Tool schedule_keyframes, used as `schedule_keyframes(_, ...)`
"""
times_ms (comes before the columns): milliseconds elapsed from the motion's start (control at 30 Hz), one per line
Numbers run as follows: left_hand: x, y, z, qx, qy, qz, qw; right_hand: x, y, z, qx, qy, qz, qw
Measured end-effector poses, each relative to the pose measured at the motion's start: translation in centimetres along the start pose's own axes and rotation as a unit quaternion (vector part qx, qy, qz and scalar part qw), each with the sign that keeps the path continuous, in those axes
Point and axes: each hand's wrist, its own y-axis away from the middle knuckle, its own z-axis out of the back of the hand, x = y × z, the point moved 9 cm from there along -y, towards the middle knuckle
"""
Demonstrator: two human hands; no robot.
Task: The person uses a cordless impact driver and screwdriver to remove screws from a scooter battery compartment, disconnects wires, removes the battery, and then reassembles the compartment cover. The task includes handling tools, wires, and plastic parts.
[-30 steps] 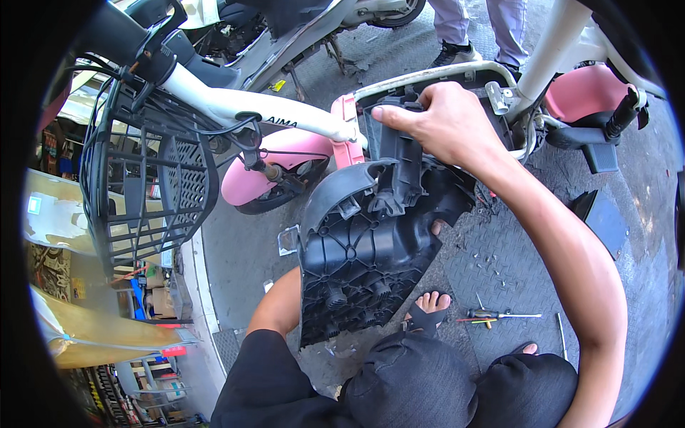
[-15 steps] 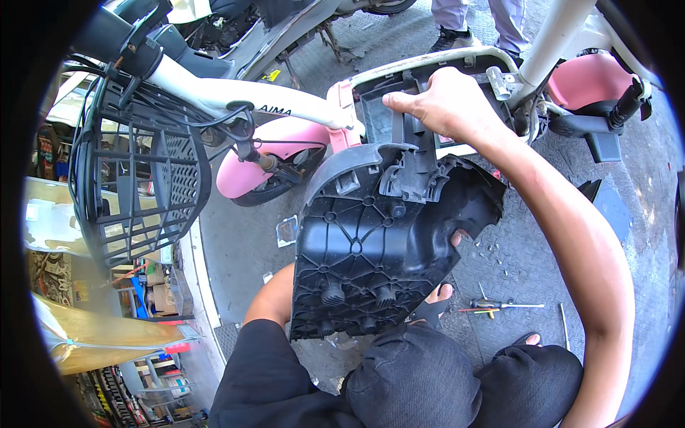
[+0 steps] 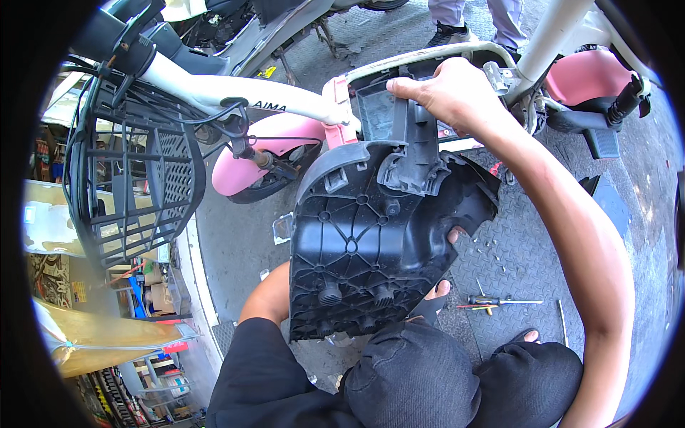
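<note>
Black plastic panel is sitting front and centre, ribbed inner side facing up, tilted between the person's knees and the scooter frame. Its upper neck is reaching up into the frame opening, its lower edge is hanging just above the knees.

Right hand is gripping the top of the panel's neck, fingers curled over the edge — closed on it. Left hand is mostly hiding behind the panel; only a fingertip is showing at the right edge, so it is touching the panel from behind, but I cannot tell the grip.

Pink front fender is sitting just left of the panel, the wire basket further left. Screwdrivers are lying on the checker-plate floor right of the panel, small screws scattered near them. Another person's feet are standing beyond the frame at the top.
</note>
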Motion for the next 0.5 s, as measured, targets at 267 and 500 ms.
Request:
schedule_keyframes(267,-0.4,0.2,0.0,-0.001,-0.010,0.002,1.000,0.0,0.0,0.6,-0.068,0.024,0.032,0.997)
schedule_keyframes(500,-0.2,-0.3,0.2,0.005,-0.020,0.008,1.000,-1.5,-0.2,-0.6,-0.039,0.008,-0.001,0.999)
